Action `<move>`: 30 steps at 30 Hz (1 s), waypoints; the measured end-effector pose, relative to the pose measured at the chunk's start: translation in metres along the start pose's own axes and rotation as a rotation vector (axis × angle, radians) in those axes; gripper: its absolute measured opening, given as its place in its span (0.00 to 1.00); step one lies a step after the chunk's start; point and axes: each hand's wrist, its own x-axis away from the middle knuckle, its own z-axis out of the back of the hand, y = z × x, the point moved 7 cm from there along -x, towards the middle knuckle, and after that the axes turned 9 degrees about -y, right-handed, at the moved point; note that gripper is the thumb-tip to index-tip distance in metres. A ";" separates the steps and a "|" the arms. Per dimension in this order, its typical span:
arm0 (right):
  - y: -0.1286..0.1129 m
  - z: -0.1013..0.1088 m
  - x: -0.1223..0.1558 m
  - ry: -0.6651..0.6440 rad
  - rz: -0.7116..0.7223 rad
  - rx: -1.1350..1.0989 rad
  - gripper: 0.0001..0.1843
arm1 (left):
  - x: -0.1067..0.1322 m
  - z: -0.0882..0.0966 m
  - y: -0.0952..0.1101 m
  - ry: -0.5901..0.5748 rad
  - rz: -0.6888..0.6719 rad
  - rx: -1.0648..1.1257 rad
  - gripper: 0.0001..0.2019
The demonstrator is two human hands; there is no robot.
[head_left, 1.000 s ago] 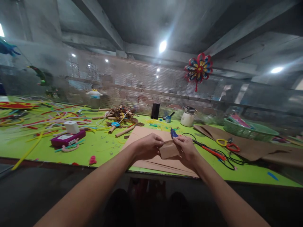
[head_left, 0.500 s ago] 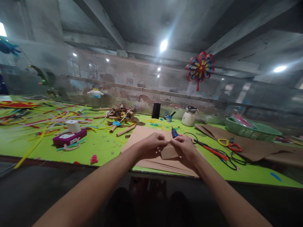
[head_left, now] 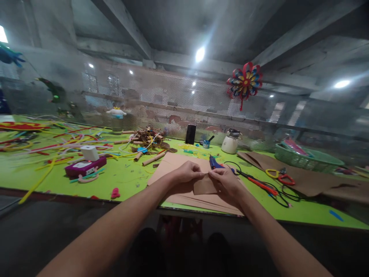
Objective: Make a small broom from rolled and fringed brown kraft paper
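Your left hand (head_left: 187, 173) and right hand (head_left: 229, 181) meet in front of you at the near side of a green table (head_left: 129, 173). Both are narrowed to a pinch, thumb against fingers, along the upper edge of a small brown paper piece (head_left: 205, 186). The two sets of fingertips lie just beside each other; whether they touch is too small to tell.

The paper piece lies directly below the fingertips, its face tilted towards you. Its pinched edge runs from side to side, and the visible part looks longer in that direction — though your right hand covers its right end, so the full length cannot be told. Both hands are in contact with it, but the right is the nearer to its body, while the left reaches only its upper corner.

Beneath the hands lies a stack of light brown sheets (head_left: 173, 163), its front edge near the table's edge. Just beyond your right hand rests a blue glue gun (head_left: 215, 163), the closest obstacle on the far side. A red-and-black tool (head_left: 265, 186) with looped black cord lies to the right of that hand, and scissors (head_left: 285, 179) with yellow and red handles lie farther right, on a large brown sheet (head_left: 313, 185). Rolled paper tubes (head_left: 152, 159) stand off to the left — beyond your left hand and apart from it.
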 end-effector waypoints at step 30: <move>-0.051 -0.049 0.065 -0.205 0.640 1.263 0.10 | 0.058 -0.040 0.041 -0.041 -0.433 -1.146 0.10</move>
